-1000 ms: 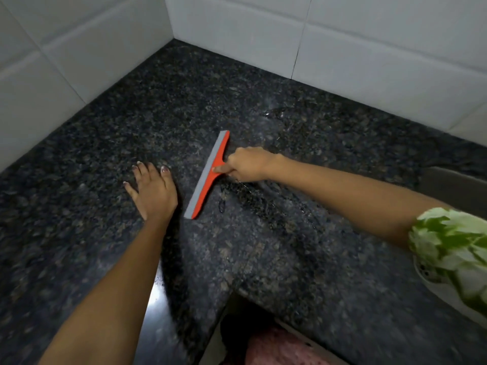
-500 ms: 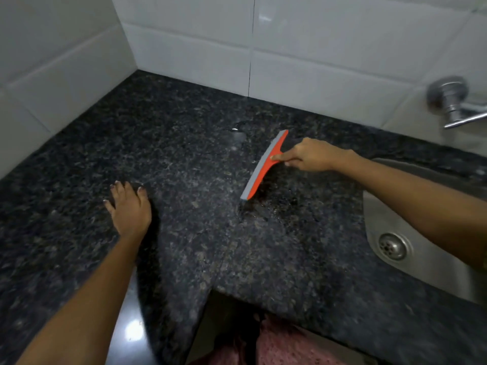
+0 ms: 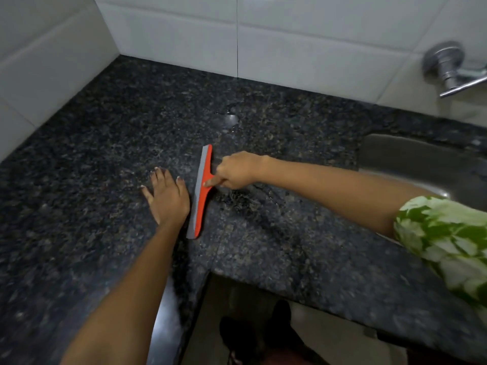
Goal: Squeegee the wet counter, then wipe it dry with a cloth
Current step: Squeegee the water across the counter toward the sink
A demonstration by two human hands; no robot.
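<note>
An orange squeegee [image 3: 200, 196] with a grey rubber blade lies pressed on the dark speckled granite counter [image 3: 105, 143], its blade running near to far. My right hand [image 3: 235, 170] grips its handle from the right side. My left hand [image 3: 166, 194] rests flat on the counter just left of the blade, fingers spread, holding nothing. A small puddle [image 3: 229, 117] glints on the counter beyond the squeegee, and a wet streak shows right of the blade. No cloth is in view.
White tiled walls [image 3: 290, 40] close the corner at the back and left. A steel sink [image 3: 421, 164] is set in the counter at the right, under a wall tap [image 3: 450, 67]. The counter's front edge has an inside corner near my feet [image 3: 253, 335].
My right hand has slid the squeegee back to the left, from near the sink to beside my left hand. The blade has turned closer to straight near-to-far. My left hand stays flat on the counter.
</note>
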